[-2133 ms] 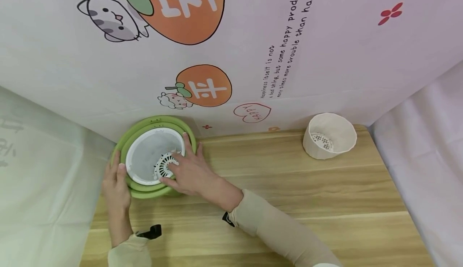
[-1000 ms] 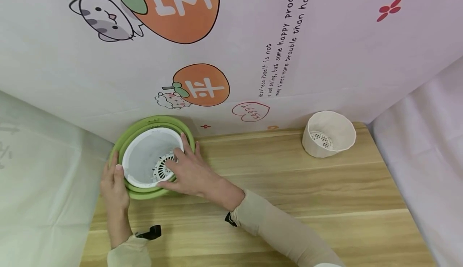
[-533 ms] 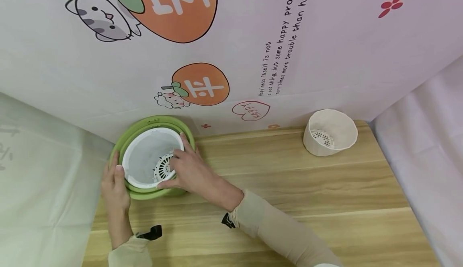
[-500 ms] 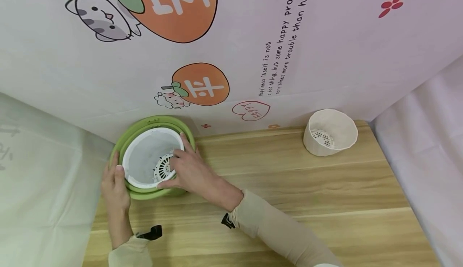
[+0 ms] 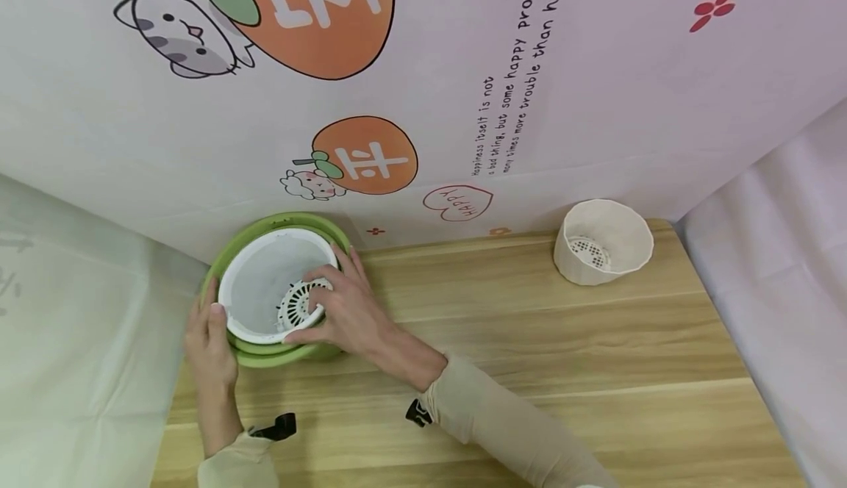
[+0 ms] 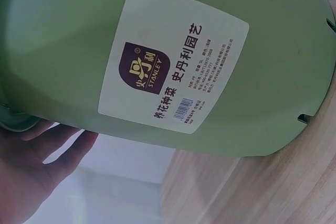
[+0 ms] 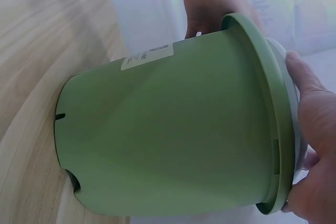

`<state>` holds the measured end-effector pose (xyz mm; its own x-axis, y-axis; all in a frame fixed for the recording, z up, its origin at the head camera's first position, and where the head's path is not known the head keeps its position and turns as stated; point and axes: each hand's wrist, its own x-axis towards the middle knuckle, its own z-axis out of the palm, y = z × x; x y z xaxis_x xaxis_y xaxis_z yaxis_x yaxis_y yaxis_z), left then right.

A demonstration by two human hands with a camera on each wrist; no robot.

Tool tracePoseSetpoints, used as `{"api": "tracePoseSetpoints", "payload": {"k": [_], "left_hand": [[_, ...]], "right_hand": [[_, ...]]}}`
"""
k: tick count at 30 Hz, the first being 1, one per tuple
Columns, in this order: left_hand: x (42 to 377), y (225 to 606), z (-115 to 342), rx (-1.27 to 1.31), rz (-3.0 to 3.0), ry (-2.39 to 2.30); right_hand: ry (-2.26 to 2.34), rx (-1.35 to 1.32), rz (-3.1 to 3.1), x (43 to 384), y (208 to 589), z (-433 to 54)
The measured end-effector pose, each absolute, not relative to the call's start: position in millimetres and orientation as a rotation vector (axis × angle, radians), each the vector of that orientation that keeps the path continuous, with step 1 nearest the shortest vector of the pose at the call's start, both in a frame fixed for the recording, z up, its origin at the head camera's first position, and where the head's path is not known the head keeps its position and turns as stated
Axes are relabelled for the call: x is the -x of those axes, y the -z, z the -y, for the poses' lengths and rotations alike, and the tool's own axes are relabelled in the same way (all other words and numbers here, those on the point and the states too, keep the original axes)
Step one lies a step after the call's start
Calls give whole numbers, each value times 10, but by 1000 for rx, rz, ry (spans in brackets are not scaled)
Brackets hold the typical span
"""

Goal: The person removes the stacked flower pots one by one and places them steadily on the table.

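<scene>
At the left of the table, a green flowerpot [image 5: 231, 249] stands with a white inner pot [image 5: 256, 282] nested in it. A slotted bottom shows inside the white pot. My left hand [image 5: 210, 345] holds the green pot's rim from the left side, thumb on top. From the right, my right hand [image 5: 354, 311] grips the white pot's rim, with fingers reaching over into it and the thumb at the near edge. In the right wrist view the green flowerpot [image 7: 178, 129] stands on the table, and the white pot [image 7: 278, 56] sticks out a little past its rim.
A cream pot [image 5: 609, 242] with holes in its bottom stands at the back right of the wooden table [image 5: 529, 348]. A printed cloth [image 5: 496, 106] rises behind the table. A label [image 6: 178, 56] is on the green pot's side.
The white pot has shifted slightly up and left within the green pot, and its rim covers more of the green inner ring. My right hand has moved with it; my left hand stays put.
</scene>
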<state>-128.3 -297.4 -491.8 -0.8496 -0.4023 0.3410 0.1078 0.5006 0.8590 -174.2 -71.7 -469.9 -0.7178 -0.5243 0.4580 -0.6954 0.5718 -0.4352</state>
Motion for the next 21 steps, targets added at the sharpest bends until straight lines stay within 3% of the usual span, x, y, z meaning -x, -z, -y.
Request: {"api": "tracePoseSetpoints", "payload": {"k": [13,21], "left_hand": [[1290,4922,2953,-194,2188,1335],[1291,4927,2942,-294,2172,1346]], "right_hand": [[-1071,-1051,2235,1782,4665,679],[-1206,-1016,2198,1764,4665,672]]}}
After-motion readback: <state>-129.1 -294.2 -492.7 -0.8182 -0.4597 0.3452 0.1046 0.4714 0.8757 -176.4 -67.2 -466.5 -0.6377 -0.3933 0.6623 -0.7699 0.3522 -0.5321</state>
